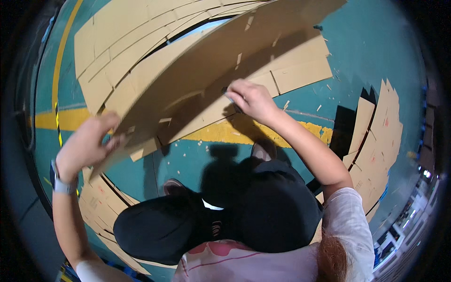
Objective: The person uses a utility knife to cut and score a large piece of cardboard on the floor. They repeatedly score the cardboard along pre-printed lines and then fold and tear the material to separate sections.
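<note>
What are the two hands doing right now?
Left hand: gripping the edge of the big cardboard sheet.
Right hand: pressed on the same sheet, fingers curled; grip unclear.

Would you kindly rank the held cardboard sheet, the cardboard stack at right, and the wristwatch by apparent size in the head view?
1. Held cardboard sheet, largest, though nearness to the camera enlarges it.
2. Cardboard stack on the floor at right.
3. Wristwatch on the left wrist, smallest.

floor (376,51): teal, painted yellow stripe (235,134) across it | flat cardboard sheets (117,42) at far edge | cardboard stack (380,136) at right edge | more cardboard (101,207) near left | small scraps (319,107) scattered
</note>
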Demonstrator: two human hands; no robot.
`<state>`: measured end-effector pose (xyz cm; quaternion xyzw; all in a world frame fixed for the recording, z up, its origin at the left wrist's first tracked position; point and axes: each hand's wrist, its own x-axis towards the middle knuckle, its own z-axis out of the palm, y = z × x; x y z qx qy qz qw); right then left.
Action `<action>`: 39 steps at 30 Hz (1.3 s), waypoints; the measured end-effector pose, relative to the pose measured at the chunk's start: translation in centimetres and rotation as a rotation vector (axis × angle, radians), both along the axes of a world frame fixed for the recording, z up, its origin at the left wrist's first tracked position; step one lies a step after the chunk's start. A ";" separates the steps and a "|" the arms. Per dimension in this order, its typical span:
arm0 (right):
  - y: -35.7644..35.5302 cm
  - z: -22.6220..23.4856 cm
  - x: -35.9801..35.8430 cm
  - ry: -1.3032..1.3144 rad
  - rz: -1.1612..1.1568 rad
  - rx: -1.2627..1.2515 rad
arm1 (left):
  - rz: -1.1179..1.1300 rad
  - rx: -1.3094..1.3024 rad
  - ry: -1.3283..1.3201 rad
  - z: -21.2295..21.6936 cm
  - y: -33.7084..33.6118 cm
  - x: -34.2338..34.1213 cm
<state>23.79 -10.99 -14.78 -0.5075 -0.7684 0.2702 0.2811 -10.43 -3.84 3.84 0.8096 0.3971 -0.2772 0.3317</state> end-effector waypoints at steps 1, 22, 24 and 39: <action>0.6 0.7 0.4 0.106 -0.120 -0.008 | 0.047 -0.101 -0.041 1.2 -0.2 0.5; 5.6 -0.4 0.2 0.638 -0.408 -0.118 | 0.365 -0.160 -0.596 -6.7 9.2 19.1; 5.5 -0.3 0.3 0.615 -0.399 -0.109 | 0.231 -0.153 -0.567 -6.2 9.7 19.6; 7.9 2.9 1.9 1.100 -0.385 -0.742 | 0.338 -0.161 -0.474 -3.9 8.5 19.9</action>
